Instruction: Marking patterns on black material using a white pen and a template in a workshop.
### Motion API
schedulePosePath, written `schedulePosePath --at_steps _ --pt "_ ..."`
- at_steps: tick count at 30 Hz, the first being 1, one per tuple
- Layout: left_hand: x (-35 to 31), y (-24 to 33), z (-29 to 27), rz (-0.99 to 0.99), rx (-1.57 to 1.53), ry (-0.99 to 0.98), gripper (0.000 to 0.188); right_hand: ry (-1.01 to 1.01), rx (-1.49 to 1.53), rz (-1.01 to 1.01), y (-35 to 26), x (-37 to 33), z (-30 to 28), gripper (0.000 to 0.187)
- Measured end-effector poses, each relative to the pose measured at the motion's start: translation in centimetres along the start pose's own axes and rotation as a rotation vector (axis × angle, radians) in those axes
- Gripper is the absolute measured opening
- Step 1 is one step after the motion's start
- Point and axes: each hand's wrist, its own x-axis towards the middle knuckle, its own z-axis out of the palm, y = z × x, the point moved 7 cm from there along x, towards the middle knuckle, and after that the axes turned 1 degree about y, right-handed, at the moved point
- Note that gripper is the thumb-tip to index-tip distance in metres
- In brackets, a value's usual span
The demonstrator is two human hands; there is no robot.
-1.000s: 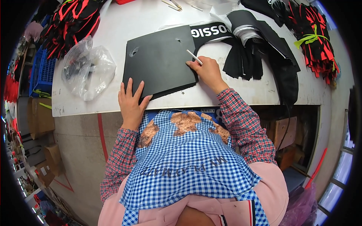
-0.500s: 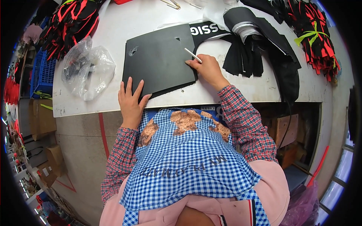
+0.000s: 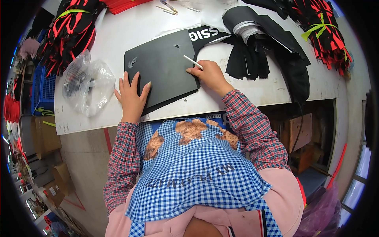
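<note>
Left hand (image 3: 131, 97) shifted up, spread atop black sheet (image 3: 164, 65); right hand (image 3: 211, 76) pinches white stick (image 3: 192, 61).

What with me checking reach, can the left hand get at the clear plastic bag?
Probably yes: the left hand, touching the black sheets, has the plastic bag close on its left, with nothing visibly blocking the way.

The work area is a textile workshop, identified by a white worktable (image 3: 134, 27), tied bundles (image 3: 329, 43) of black-and-red fabric, a blue crate (image 3: 42, 91), cardboard boxes (image 3: 45, 136) and a red floor line (image 3: 107, 141).
</note>
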Motion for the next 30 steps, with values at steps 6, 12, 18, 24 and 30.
schedulePosePath --at_steps 6,12,18,24,30 --pt "0.1 0.2 1.1 0.048 -0.047 -0.001 0.058 -0.006 -0.029 -0.027 -0.2 0.1 -0.3 0.041" --pt "0.2 0.6 1.1 0.067 -0.024 0.022 0.056 -0.043 -0.006 -0.013 -0.1 0.3 -0.3 0.040" --pt "0.1 0.7 0.9 0.059 -0.025 0.016 0.056 -0.094 -0.043 0.022 -0.2 0.1 -0.5 0.044" --pt "0.0 0.6 0.7 0.033 -0.005 -0.012 0.057 0.372 0.291 -0.068 0.1 1.5 -4.3 0.063" --pt "0.0 1.1 0.4 0.028 0.039 -0.011 0.057 0.273 0.577 0.010 -0.2 6.5 -1.2 0.040"
